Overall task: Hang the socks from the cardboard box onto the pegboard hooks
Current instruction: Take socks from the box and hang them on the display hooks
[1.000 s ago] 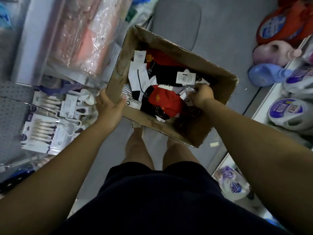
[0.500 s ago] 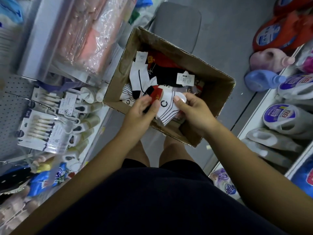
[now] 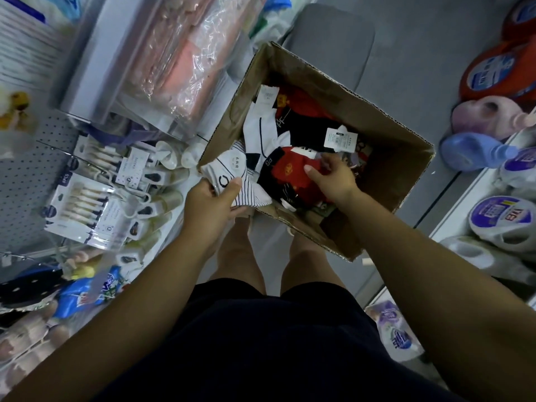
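Observation:
An open cardboard box stands on the floor in front of me with several sock pairs in it, red, black and white. My left hand grips a white striped sock pair with a black letter C at the box's near left corner. Inside the box, my right hand reaches down with curled fingers onto a red and black sock pair. The pegboard runs along the left, with packaged goods hanging from its hooks.
Carded packs of small items hang on the pegboard. Plastic-wrapped pink packages lie on the shelf above. Detergent jugs line the shelf at right. A grey mat lies on the floor beyond the box. My legs stand below it.
My left hand took the white striped pair from my right hand and carried it to the box's left corner. My right hand went back into the box onto the red pair.

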